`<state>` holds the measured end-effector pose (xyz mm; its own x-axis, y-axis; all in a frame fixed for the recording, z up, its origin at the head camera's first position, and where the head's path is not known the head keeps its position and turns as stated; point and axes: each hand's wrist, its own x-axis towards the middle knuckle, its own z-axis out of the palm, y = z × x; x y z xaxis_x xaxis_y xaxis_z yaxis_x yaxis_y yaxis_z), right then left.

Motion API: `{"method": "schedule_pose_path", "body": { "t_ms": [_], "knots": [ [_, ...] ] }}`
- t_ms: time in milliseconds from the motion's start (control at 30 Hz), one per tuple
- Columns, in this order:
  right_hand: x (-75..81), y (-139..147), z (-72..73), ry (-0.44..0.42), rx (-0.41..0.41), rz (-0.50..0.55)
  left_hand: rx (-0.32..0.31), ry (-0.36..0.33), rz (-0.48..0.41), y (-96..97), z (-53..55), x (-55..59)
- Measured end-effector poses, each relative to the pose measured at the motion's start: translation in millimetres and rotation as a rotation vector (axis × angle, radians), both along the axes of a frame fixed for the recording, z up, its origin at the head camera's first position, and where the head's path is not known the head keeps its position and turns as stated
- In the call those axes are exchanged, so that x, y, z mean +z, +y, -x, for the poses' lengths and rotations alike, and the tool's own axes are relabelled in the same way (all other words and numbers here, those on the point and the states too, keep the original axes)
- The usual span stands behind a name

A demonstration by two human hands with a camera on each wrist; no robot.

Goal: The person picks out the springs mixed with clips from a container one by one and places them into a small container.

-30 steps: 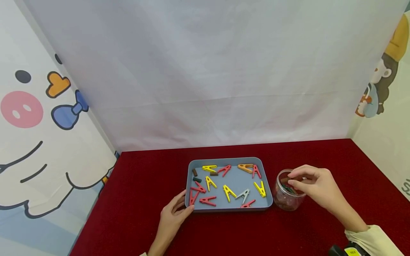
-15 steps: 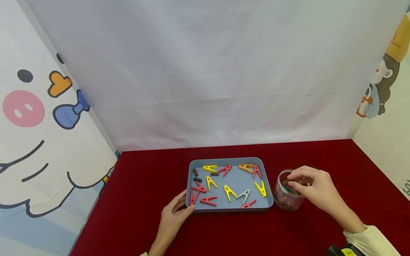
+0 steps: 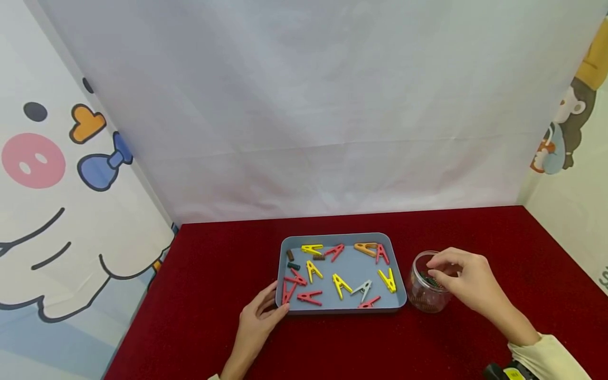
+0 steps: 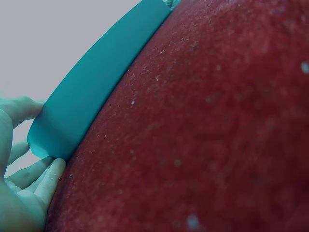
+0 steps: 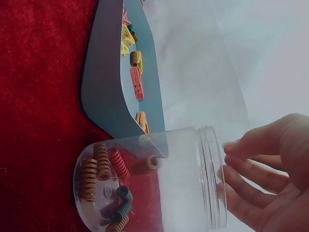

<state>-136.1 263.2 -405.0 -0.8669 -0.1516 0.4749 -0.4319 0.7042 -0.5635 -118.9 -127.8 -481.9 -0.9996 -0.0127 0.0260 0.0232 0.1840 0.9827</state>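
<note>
My left hand (image 3: 256, 319) holds the near left corner of a grey-blue tray (image 3: 342, 311), its thumb at the front wall and its fingers along the left side. Several yellow, red, orange and grey plastic clips lie in the tray, one of them a yellow clip (image 3: 341, 285). My right hand (image 3: 463, 274) is over the mouth of a clear jar (image 5: 188, 179). Its thumb and fingers are slightly apart at the rim with nothing visible between them. Brown, red and green coil springs lie in the jar; one small spring (image 5: 152, 162) appears in mid-air inside it.
Brown springs (image 3: 319, 258) and a green spring (image 3: 293, 266) also lie in the tray. The jar stands close to the tray's right side. A red cloth (image 3: 214, 264) covers the table, with a white curtain (image 3: 304, 132) behind and printed panels at the sides.
A brown spring at my right fingertips has been let go into the jar, and those fingers have parted a little. My left hand and the tray have hardly moved.
</note>
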Motion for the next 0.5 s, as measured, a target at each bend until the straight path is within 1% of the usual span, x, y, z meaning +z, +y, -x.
{"method": "schedule_pose_path", "body": {
  "t_ms": [133,267,367,500],
  "knots": [
    [0.6,-1,-0.2,-0.016,-0.001,0.019,0.004,0.012,-0.003,-2.3,4.7,-12.0],
    [4.3,-5,-1.0,-0.051,0.008,0.039,0.02,0.03,0.011,-4.0,8.8,-24.1],
    [8.5,-10,-1.4,-0.063,0.035,0.062,0.028,0.039,0.017,-4.4,9.5,-27.2],
    [13.3,-18,-1.0,-0.057,0.077,0.087,0.025,0.039,0.017,-4.4,9.0,-27.1]
  ]
}}
